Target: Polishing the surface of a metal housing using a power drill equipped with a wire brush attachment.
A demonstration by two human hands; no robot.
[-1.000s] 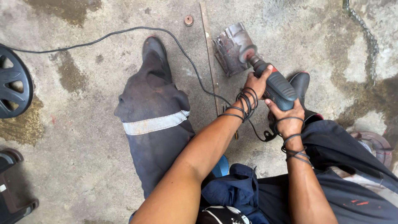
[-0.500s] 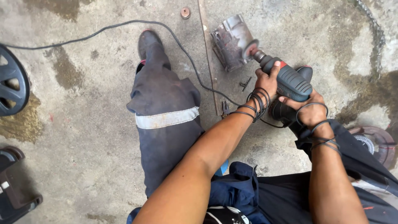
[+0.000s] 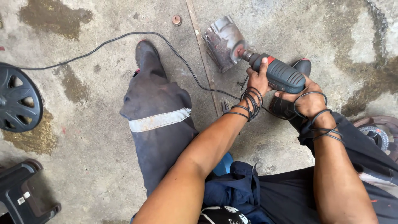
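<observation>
1. Left hand (image 3: 259, 81) closed around the front neck of a dark power drill (image 3: 280, 75), thumb side up, fingers wrapped just behind the chuck.
2. Right hand (image 3: 309, 101) clamped on the rear grip of the same drill, palm under the ribbed body, knuckles toward the camera.
3. Drill held low over the concrete floor (image 3: 83, 166), nose pointing up and to the left, a red accent near the front collar.
4. Round brush-like attachment on the drill nose pressed against a worn metal part (image 3: 224, 41), a boxy grey piece lying on the floor; contact point blurred.
5. Thin black cords looped several times around both wrists, more densely on the left.
6. Black cable (image 3: 124, 37) trailing across the floor from the far left, curving past the boot and under the forearms.
7. Left leg stretched out in dark work trousers with a pale reflective band (image 3: 159, 120) at the knee, ending in a dark boot (image 3: 146, 54).
8. Second dark shoe (image 3: 302, 66) visible just behind the drill body.
9. Thin metal strip (image 3: 203, 54) lying on the floor beside the metal part, running toward the forearms.
10. Black wheel cover (image 3: 18, 101) at the left edge, well apart from the hands.
11. Dark plastic stool (image 3: 25, 195) in the lower left corner.
12. Small round washer (image 3: 177, 19) near the top edge.
13. Grooved round disc (image 3: 375, 135) at the right edge, partly hidden by the trouser leg.
</observation>
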